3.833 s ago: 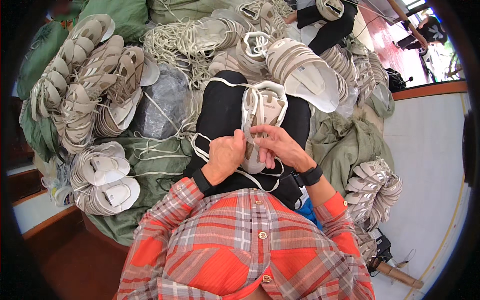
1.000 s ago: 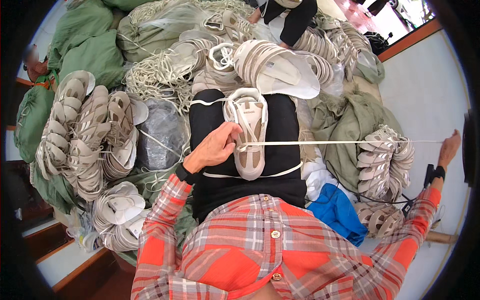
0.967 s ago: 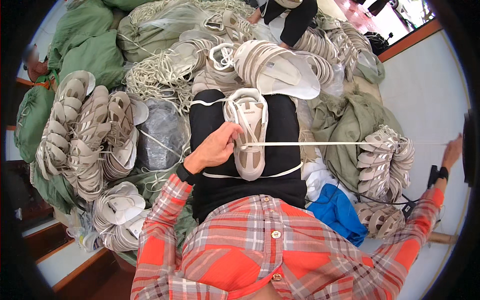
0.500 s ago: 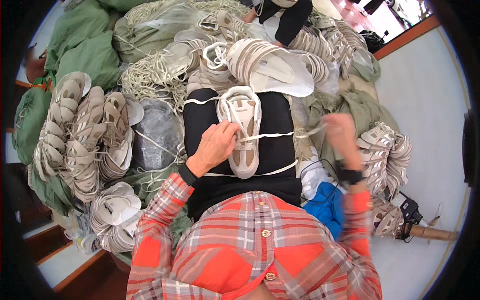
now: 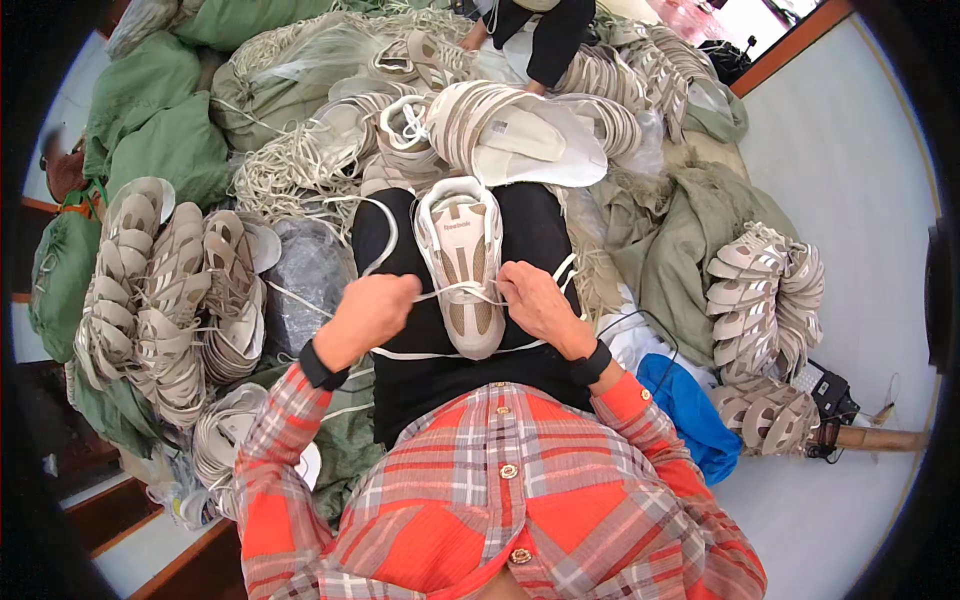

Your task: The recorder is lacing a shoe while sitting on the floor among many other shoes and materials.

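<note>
A beige and white shoe upper point(image 5: 463, 262) lies lengthwise on my black-clad lap point(image 5: 530, 225). My left hand point(image 5: 372, 312) is closed on a white lace point(image 5: 448, 293) at the upper's left side. At the upper's right side my right hand point(image 5: 533, 303) pinches the same lace where it crosses the shoe. More lace loops over my lap on the left point(image 5: 383, 243) and runs below the upper point(image 5: 440, 353). Both wrists carry black bands.
Stacks of beige shoe uppers point(image 5: 170, 290) stand at my left and others point(image 5: 765, 310) at my right. Loose white laces point(image 5: 290, 170) and green sacks point(image 5: 150, 130) lie behind. A person in black point(image 5: 545, 30) sits opposite. A blue cloth point(image 5: 690, 410) lies by my right elbow.
My right hand, stretched far right pulling the lace taut a second ago, has come back to the shoe upper. My left hand has stayed at the upper's left side.
</note>
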Action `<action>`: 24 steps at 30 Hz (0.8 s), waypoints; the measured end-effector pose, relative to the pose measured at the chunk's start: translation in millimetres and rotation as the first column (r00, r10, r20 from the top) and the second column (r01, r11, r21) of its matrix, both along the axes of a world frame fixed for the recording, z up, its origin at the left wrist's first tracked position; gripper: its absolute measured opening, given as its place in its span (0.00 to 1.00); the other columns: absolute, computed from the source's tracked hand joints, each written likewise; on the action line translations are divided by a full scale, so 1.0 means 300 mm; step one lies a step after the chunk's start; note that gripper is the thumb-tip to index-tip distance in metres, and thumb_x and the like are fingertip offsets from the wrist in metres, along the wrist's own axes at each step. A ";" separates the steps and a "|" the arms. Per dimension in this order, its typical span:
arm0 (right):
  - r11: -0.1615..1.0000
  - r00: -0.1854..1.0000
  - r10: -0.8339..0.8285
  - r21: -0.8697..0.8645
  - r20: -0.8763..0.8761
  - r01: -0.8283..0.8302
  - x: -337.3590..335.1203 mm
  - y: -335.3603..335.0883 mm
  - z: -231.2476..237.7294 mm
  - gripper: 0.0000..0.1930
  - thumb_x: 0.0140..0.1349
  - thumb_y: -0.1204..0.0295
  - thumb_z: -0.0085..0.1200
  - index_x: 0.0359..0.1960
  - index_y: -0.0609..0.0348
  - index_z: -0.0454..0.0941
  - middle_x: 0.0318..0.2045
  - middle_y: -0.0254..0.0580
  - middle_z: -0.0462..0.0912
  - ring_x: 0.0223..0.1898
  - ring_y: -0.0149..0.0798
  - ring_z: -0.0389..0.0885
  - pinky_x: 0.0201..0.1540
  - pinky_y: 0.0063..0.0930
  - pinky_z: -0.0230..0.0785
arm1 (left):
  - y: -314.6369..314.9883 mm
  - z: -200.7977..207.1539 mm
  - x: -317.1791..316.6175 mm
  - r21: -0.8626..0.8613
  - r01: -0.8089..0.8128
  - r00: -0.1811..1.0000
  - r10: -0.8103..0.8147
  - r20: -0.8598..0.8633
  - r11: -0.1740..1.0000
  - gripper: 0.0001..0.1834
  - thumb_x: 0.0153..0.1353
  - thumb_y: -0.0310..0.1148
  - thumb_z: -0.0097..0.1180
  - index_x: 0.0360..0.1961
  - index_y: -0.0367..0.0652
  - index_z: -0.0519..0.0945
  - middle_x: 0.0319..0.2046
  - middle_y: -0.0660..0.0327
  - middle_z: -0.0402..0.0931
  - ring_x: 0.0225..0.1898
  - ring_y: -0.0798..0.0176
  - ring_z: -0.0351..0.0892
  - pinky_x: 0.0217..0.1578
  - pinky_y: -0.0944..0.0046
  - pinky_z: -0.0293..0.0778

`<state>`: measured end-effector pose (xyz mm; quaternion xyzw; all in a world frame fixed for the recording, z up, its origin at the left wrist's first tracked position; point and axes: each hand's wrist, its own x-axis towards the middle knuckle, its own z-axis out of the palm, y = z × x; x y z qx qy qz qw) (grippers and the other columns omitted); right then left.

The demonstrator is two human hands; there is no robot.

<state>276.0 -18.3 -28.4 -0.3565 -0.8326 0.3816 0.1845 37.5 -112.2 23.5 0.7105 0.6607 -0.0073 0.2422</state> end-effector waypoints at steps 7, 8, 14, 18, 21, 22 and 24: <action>0.988 0.978 -0.028 0.154 0.207 -0.004 -0.043 -0.023 0.038 0.04 0.57 0.75 0.46 0.29 0.63 0.69 0.25 0.53 0.73 0.30 0.56 0.76 0.33 0.45 0.69 | 0.049 -0.035 0.133 0.357 -0.225 0.910 0.064 0.411 0.907 0.06 0.56 0.28 0.51 0.33 0.41 0.79 0.29 0.53 0.70 0.33 0.48 0.73 0.33 0.53 0.71; 0.988 0.978 -0.022 0.156 0.207 -0.011 -0.056 -0.032 0.038 0.04 0.57 0.75 0.46 0.29 0.63 0.69 0.25 0.53 0.73 0.30 0.56 0.76 0.33 0.45 0.69 | 0.078 -0.073 0.166 0.360 -0.213 0.898 0.037 0.438 0.908 0.06 0.56 0.29 0.51 0.33 0.41 0.78 0.29 0.54 0.70 0.32 0.48 0.73 0.33 0.54 0.71; 0.959 0.980 -0.190 -0.223 -0.056 0.173 -0.019 -0.022 -0.031 0.05 0.56 0.77 0.49 0.30 0.68 0.73 0.20 0.53 0.78 0.22 0.48 0.78 0.27 0.35 0.72 | 0.127 -0.112 0.232 0.353 -0.265 0.903 0.103 0.417 0.898 0.05 0.55 0.29 0.51 0.29 0.40 0.78 0.27 0.54 0.69 0.31 0.49 0.74 0.32 0.54 0.71; 0.965 0.977 -0.212 -0.162 -0.028 0.205 -0.037 -0.023 -0.036 0.05 0.55 0.75 0.49 0.28 0.65 0.73 0.22 0.60 0.77 0.28 0.61 0.77 0.31 0.47 0.69 | 0.156 -0.108 0.217 0.411 -0.112 0.948 -0.027 0.317 0.905 0.05 0.52 0.28 0.53 0.28 0.39 0.77 0.27 0.53 0.69 0.31 0.49 0.73 0.31 0.55 0.69; 0.981 0.988 -0.152 -0.123 -0.029 0.147 -0.025 -0.022 -0.023 0.04 0.54 0.76 0.50 0.27 0.64 0.73 0.24 0.58 0.76 0.30 0.60 0.76 0.32 0.46 0.68 | 0.195 -0.111 0.198 0.426 0.113 0.972 -0.189 0.140 0.898 0.03 0.50 0.27 0.53 0.25 0.38 0.75 0.27 0.54 0.69 0.31 0.49 0.72 0.31 0.55 0.69; 0.993 0.995 -0.089 -0.085 -0.032 0.086 -0.015 -0.023 -0.017 0.04 0.53 0.75 0.51 0.27 0.63 0.74 0.25 0.55 0.76 0.31 0.57 0.76 0.33 0.44 0.67 | 0.206 -0.113 0.191 0.452 0.258 0.955 -0.297 0.016 0.854 0.03 0.49 0.26 0.53 0.24 0.39 0.74 0.28 0.55 0.69 0.30 0.49 0.72 0.31 0.55 0.69; 0.986 0.999 -0.052 0.160 0.006 0.050 -0.001 -0.036 0.070 0.03 0.52 0.76 0.53 0.27 0.62 0.75 0.27 0.49 0.75 0.33 0.51 0.74 0.36 0.40 0.66 | 0.221 -0.058 0.169 0.498 0.288 0.950 -0.309 -0.043 0.818 0.03 0.48 0.26 0.52 0.25 0.39 0.73 0.28 0.55 0.68 0.30 0.49 0.72 0.31 0.55 0.69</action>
